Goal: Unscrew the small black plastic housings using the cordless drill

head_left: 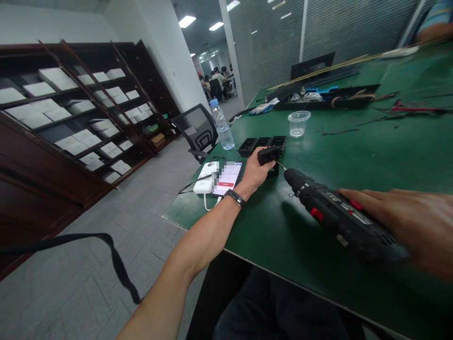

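My left hand [256, 169] grips a small black part [269, 155] above the green table [255, 226], just in front of a black tray [247, 147] with three compartments. In my right hand [399, 217] is a black and red power drill [336, 212], pointed left. The drill's thin bit [281, 165] reaches the black part near my left fingers; whether it touches a screw cannot be seen. The right hand is partly blurred, and the drill hides some of its fingers.
A water bottle [222, 125], a clear plastic cup [297, 123], a phone [228, 179] and a white power bank [206, 178] stand or lie nearby. Farther back are a black tool tray [325, 103] and red-handled pliers [417, 109]. A person's arm [435, 30] shows at top right.
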`<state>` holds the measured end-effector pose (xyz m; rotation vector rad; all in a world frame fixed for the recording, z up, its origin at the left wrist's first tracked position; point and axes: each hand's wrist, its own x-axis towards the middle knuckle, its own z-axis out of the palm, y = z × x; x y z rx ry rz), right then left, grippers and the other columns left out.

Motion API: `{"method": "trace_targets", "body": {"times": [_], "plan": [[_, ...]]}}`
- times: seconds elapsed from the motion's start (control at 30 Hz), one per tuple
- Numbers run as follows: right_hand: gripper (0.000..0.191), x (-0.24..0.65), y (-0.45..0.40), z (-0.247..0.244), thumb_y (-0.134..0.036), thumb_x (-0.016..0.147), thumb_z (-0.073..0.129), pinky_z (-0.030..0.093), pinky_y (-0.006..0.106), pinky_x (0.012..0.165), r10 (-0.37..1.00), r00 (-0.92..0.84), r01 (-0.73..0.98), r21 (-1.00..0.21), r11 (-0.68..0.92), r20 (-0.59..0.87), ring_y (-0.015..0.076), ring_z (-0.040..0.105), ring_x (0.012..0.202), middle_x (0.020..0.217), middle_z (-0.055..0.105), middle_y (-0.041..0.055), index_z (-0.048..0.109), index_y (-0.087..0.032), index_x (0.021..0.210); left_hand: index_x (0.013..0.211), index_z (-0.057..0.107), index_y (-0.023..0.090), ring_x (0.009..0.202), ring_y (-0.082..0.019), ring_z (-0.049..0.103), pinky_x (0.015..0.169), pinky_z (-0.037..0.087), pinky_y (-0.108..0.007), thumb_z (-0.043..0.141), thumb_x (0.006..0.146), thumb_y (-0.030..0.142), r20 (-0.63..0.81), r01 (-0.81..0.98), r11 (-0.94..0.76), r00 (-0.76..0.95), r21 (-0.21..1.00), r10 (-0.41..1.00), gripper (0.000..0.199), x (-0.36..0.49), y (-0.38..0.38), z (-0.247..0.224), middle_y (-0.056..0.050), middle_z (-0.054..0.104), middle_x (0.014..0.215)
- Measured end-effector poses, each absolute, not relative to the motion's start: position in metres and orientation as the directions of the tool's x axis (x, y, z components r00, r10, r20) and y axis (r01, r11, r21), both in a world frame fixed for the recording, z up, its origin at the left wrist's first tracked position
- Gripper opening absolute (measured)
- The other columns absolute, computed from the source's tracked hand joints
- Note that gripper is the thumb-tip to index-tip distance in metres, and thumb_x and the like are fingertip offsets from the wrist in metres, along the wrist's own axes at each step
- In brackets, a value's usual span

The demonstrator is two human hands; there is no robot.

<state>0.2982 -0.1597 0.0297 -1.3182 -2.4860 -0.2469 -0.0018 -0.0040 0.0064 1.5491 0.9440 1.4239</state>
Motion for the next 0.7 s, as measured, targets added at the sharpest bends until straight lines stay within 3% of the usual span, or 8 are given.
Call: {"method": "trace_targets", "body": {"times": [0.13,0.2,0.43,0.57,0.7], "plan": [[0.067,0.310,-0.157,0.026,-0.027,0.077,0.059,0.052,0.037,0.052,0.708,-0.557,0.811,0.101,0.576,0.433,0.0302,0.078,0.073,0.097,0.084,0.0005,0.059,-0.039,0.142,0.112,0.067,0.023,0.109,-0.022,0.064,0.110,0.046,-0.042,0.080,0.076,0.014,0.364,-0.003,-0.364,0.065,0.931,0.929,0.039,-0.001,-0.004,0.007,-0.002,0.070,0.107],[0.070,0.311,-0.156,0.025,-0.028,0.076,0.059,0.052,0.037,0.052,0.697,-0.553,0.815,0.122,0.567,0.455,0.0309,0.079,0.075,0.100,0.084,0.0007,0.057,-0.040,0.145,0.112,0.067,0.024,0.110,-0.022,0.064,0.111,0.046,-0.042,0.080,0.076,0.015,0.359,-0.005,-0.359,0.055,0.933,0.932,0.040,-0.001,-0.002,0.006,-0.003,0.071,0.109],[0.053,0.295,-0.158,0.029,-0.023,0.083,0.053,0.052,0.039,0.052,0.696,-0.555,0.799,0.060,0.598,0.455,0.0323,0.079,0.077,0.100,0.084,0.0046,0.065,-0.037,0.133,0.112,0.066,0.024,0.108,-0.020,0.065,0.112,0.048,-0.041,0.079,0.077,0.014,0.396,0.024,-0.398,0.049,0.917,0.917,0.038,-0.003,0.001,0.003,-0.001,0.071,0.107],[0.051,0.292,-0.160,0.029,-0.022,0.081,0.058,0.056,0.043,0.059,0.743,-0.549,0.794,-0.038,0.606,0.382,0.0352,0.080,0.085,0.109,0.084,0.0074,0.065,-0.035,0.130,0.112,0.067,0.024,0.110,-0.021,0.066,0.113,0.049,-0.042,0.079,0.078,0.013,0.395,0.038,-0.397,0.048,0.917,0.917,0.037,-0.003,-0.001,0.004,-0.001,0.072,0.108],[0.043,0.290,-0.163,0.032,-0.023,0.078,0.059,0.055,0.045,0.058,0.766,-0.536,0.806,-0.055,0.589,0.355,0.0352,0.079,0.081,0.106,0.084,0.0061,0.067,-0.034,0.119,0.113,0.066,0.025,0.115,-0.023,0.067,0.116,0.049,-0.045,0.079,0.079,0.013,0.388,0.030,-0.391,0.058,0.920,0.920,0.039,-0.002,0.000,0.003,-0.001,0.074,0.110]]}}
